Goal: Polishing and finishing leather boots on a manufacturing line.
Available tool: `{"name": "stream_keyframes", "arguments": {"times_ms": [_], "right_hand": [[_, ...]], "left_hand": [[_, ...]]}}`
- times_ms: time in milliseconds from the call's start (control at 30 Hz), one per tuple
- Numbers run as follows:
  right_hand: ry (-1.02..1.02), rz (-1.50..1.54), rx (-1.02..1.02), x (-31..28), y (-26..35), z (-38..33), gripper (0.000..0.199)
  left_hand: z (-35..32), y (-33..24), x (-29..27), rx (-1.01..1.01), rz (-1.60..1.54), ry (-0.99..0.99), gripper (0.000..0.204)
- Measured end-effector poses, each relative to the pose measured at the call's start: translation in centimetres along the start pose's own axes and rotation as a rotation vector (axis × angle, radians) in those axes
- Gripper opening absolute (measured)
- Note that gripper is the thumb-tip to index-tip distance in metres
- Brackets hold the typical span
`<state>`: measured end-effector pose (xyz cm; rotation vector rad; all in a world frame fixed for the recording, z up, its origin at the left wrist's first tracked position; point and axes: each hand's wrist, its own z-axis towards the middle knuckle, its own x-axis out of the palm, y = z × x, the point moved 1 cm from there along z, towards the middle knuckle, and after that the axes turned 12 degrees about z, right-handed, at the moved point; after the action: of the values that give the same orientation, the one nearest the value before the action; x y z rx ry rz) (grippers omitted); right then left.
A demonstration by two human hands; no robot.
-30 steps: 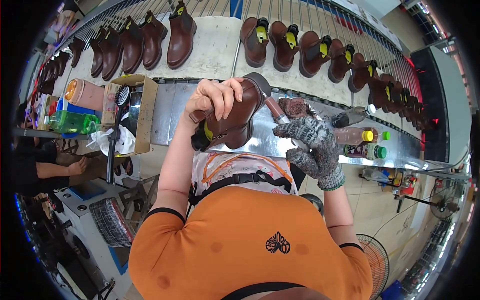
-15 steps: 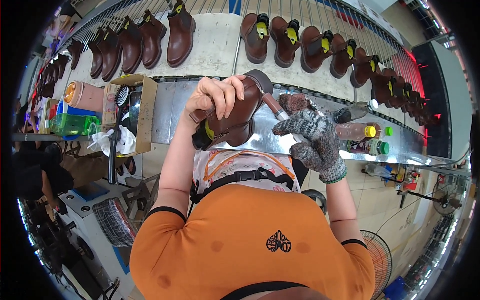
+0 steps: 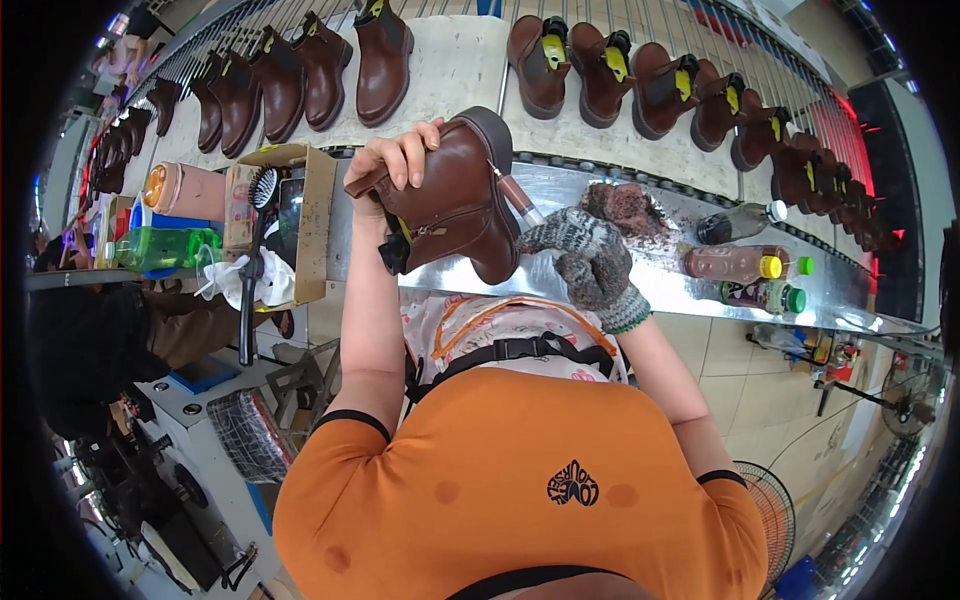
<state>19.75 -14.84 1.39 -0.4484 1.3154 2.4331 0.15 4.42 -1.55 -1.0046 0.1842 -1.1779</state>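
A brown leather ankle boot point(image 3: 455, 195) with a dark sole is held up, tilted, over the metal bench edge. My bare left hand point(image 3: 398, 160) grips it from the left, its fingers over the leather. On my right hand point(image 3: 585, 265) is a grey knitted glove, closed round a slim pen-shaped applicator point(image 3: 518, 196) with a brown barrel and a pale lower part. Its thin tip reaches the boot's side near the sole; whether it touches I cannot tell. A brown-stained sponge or wad of cloth point(image 3: 628, 208) lies on the bench just beyond the glove.
Brown boots point(image 3: 383, 62) stand in a row along the pale conveyor point(image 3: 455, 75) behind the metal bench point(image 3: 660, 275). Several bottles point(image 3: 735, 262) lie at the right. At the left are a cardboard box point(image 3: 318, 225), a black hairbrush point(image 3: 255, 270) and a pink tub point(image 3: 190, 190).
The boot has swung to a more upright tilt and shifted left over the bench. My gloved hand has followed it left with the applicator, its fingers drawn closer together. The whole view has shifted slightly.
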Motion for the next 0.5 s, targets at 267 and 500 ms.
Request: {"name": "stream_keyframes", "arguments": {"times_ms": [267,500], "right_hand": [[0.077,0.099,0.122,3.7,-4.3,-1.4,0.026],[0.110,0.228,0.226,4.1,-4.8,-1.7,0.026]], "left_hand": [[-1.6,-0.1,-3.4,0.008,-0.048,-0.117,0.055],[-3.0,0.3,-5.8,-0.005,-0.081,-0.148,0.054]]}}
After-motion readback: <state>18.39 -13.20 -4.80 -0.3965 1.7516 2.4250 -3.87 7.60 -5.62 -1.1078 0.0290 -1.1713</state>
